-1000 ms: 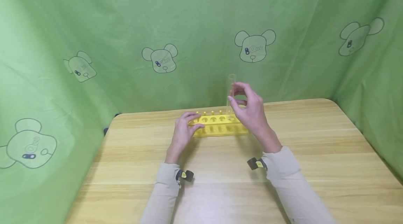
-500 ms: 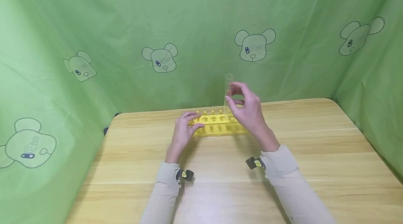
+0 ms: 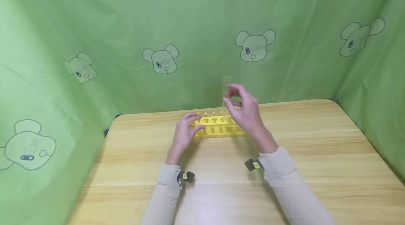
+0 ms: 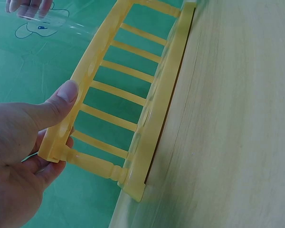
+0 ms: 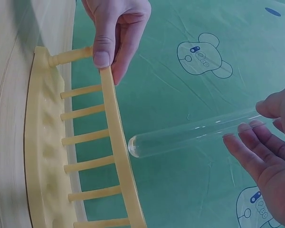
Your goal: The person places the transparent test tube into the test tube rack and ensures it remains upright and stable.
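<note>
A yellow test tube rack [image 3: 218,130] stands near the table's back edge, with a row of round holes in its upper bar and several pegs behind. My left hand [image 3: 184,130] grips the upper bar at the rack's left end, thumb [image 4: 66,92] in front and fingers behind. Between thumb and fingers my right hand [image 3: 246,112] pinches a clear test tube [image 5: 180,135] near its upper part. The tube is upright, its rounded bottom right at the top of the upper bar, not through a hole. My right hand hides the rack's right end in the head view.
The rack stands on a wooden table [image 3: 215,190]. A green curtain [image 3: 202,24] printed with bear heads hangs behind it and at both sides. A small dark object [image 3: 106,132] shows at the table's left edge.
My right hand has moved a little to the left along the rack, carrying the upright test tube over the holes. My left hand and the rack have stayed put.
</note>
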A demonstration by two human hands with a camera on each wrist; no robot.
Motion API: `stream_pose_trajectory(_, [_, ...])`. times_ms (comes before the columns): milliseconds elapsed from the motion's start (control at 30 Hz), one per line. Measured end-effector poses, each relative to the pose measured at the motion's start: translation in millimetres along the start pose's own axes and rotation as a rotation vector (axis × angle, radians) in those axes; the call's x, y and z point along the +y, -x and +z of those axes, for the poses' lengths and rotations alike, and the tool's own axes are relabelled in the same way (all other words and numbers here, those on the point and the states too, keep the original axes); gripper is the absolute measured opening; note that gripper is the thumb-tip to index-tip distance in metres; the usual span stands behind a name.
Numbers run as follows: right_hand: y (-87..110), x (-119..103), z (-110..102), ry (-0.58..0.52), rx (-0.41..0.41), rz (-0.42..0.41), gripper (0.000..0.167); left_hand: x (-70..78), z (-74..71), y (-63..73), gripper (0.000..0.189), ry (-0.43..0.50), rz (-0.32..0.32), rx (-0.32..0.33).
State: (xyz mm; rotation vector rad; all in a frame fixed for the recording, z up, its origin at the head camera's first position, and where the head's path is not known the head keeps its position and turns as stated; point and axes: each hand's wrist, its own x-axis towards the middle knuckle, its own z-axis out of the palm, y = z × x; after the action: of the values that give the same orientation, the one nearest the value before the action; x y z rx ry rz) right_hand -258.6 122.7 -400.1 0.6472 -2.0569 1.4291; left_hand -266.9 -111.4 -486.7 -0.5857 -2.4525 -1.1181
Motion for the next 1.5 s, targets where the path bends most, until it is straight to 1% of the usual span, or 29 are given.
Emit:
stream_pose_trajectory(233, [-0.4, -3.3, 2.8, 0.003, -0.005, 0.005, 0.042, 0.3, -0.1, 0.7, 0.041, 0.007, -0.004, 0.003])
stream_pose_trajectory(767, [0.5, -3.1, 5.6, 0.002, -0.01, 0.005, 0.042, -1.1, 0.0, 0.9, 0.04, -0.003, -0.003, -0.002])
stream_pose_trajectory(1033, [0.2, -4.4, 7.7, 0.016, -0.006, 0.009, 0.044, -2.4, 0.5, -0.4, 0.041, -0.012, -0.001, 0.003])
stream_pose_trajectory(1133, [-0.4, -11.4, 8.2, 0.021, -0.004, 0.011, 0.043, -2.9, 0.8, -0.6, 0.041, -0.011, 0.0, 0.003])
stream_pose_trajectory(1367, [-2.1, -37.6, 4.2, 0.025, -0.005, -0.004, 0.04, -3.6, 1.2, -0.5, 0.041, 0.0, 0.003, 0.006])
stream_pose_trajectory(1500, [-2.3, -41.1, 3.5, 0.022, -0.007, -0.003, 0.039, -3.9, 1.3, -0.5, 0.041, -0.004, 0.001, 0.003])
